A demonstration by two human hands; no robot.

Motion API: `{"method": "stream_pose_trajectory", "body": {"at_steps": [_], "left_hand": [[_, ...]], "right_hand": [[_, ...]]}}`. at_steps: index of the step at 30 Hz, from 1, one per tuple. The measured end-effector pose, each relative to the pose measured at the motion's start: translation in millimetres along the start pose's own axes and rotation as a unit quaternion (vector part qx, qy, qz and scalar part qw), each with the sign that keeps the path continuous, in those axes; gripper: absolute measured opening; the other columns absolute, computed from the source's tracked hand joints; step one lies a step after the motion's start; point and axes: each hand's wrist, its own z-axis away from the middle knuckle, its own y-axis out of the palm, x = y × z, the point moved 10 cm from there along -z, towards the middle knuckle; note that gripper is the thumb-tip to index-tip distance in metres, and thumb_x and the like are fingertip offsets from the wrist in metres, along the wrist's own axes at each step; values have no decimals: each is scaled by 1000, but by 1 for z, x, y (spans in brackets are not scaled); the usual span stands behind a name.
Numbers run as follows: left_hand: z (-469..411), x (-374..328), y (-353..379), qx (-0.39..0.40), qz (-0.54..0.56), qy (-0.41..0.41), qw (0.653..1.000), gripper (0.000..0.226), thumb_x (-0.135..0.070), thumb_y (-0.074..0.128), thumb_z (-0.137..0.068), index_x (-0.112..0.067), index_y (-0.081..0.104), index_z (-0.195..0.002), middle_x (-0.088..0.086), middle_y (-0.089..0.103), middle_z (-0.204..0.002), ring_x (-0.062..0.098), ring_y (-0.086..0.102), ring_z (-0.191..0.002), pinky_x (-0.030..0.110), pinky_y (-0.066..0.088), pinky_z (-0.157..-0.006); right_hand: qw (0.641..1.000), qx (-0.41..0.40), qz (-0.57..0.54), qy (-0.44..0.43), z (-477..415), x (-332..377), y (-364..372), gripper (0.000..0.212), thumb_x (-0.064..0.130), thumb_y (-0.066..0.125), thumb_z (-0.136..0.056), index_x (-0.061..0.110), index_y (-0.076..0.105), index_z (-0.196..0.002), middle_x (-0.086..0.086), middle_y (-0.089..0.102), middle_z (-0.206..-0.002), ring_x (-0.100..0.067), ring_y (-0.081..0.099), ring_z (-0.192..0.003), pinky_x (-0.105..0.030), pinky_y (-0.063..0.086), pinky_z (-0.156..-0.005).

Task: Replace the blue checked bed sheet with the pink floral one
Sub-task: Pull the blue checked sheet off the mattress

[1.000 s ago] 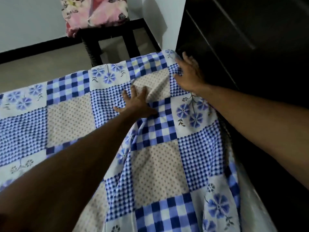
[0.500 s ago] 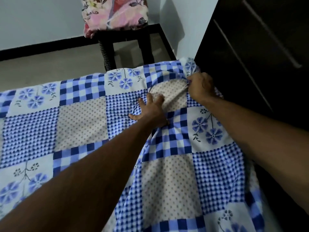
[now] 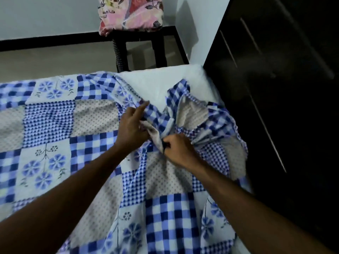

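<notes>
Nearest you, your two forearms reach forward over the blue checked sheet (image 3: 91, 143). It is a patchwork print of large blue-and-white checks, fine gingham, dotted beige squares and white squares bearing blue flowers. It covers the bed on the left and in the foreground, lying mostly flat there, with long creases running toward your hands. Your right hand (image 3: 178, 150) is clenched round a gathered bunch of the sheet, whose paler underside shows in the folds. Your left hand (image 3: 131, 129), just beside it, curls into the same bunch with the forefinger pointing straight out. Beyond the hands the sheet is off the far right corner, where bare white mattress (image 3: 156, 83) shows. A dark wardrobe (image 3: 275, 88) with long slim handles stands along the bed's right side. Farther off, on a dark stool (image 3: 139, 46) near the white wall, rests the pink floral sheet (image 3: 131, 13), bundled and printed with pink, red and yellow blooms and dark leaves.
</notes>
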Motion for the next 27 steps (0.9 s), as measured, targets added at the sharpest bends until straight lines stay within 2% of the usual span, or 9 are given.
{"method": "stream_pose_trajectory", "body": {"at_steps": [5,8,11,13,16,20,23,25,27], "left_hand": [[55,-33,26,308,-213,150,915,59,-16,58,-66,-34,71,-121,12,44,-150,39,48,-127,49,52,-90],[91,-20,36,441,-308,82,839,37,-23,58,-83,-21,71,-117,3,60,-130,29,50,-122,42,49,-96],[103,-11,21,412,-295,-32,862,27,-30,50,-96,-13,69,-105,9,65,-114,30,57,-111,36,50,-85],[110,-4,3,363,-323,-71,871,28,-37,45,-99,-15,62,-91,11,66,-106,31,62,-100,38,50,-74],[128,1,-12,315,-365,-74,873,36,-43,41,-99,-17,65,-108,11,68,-112,32,64,-104,37,44,-72],[158,-1,-26,295,-223,-55,927,60,-57,30,-84,-18,63,-116,13,67,-117,35,59,-108,39,47,-80],[197,3,-36,316,-43,-116,941,76,-72,29,-81,-39,36,-149,14,59,-138,31,56,-120,46,45,-98],[222,11,-42,323,-25,-152,934,81,-84,35,-81,-52,16,-153,11,49,-149,31,51,-129,46,41,-106],[248,21,-44,361,-94,-167,913,98,-100,30,-68,-55,13,-153,13,46,-146,34,46,-132,46,40,-107]], "right_hand": [[981,188,-24,-51,45,33,40,10,10,70,-88,8,77,-95,-9,75,-94,-13,66,-79,-30,53,-74],[997,-9,-72,16,49,-2,-6,27,26,74,-88,23,75,-115,2,75,-111,-14,69,-97,-34,58,-86],[965,-235,19,111,79,-60,-55,62,67,66,-78,31,65,-128,1,66,-130,-24,62,-118,-48,52,-96],[960,-195,12,203,98,-95,-43,93,91,50,-67,38,50,-143,-1,42,-155,-28,40,-142,-56,34,-113],[971,-76,-46,223,127,-100,19,118,106,29,-57,40,28,-155,-2,14,-168,-30,15,-153,-58,21,-120],[986,28,-110,124,146,-23,106,95,83,45,-81,35,20,-159,-2,16,-167,-27,16,-152,-51,27,-119],[907,104,-391,114,147,49,151,64,38,54,-103,25,23,-158,-3,31,-160,-25,33,-146,-39,42,-109],[861,143,-478,98,150,81,165,55,19,46,-107,19,23,-157,-2,42,-148,-21,46,-134,-29,50,-95],[878,166,-442,83,159,87,166,54,13,47,-104,24,28,-154,-3,48,-146,-23,53,-128,-37,54,-96]]}}
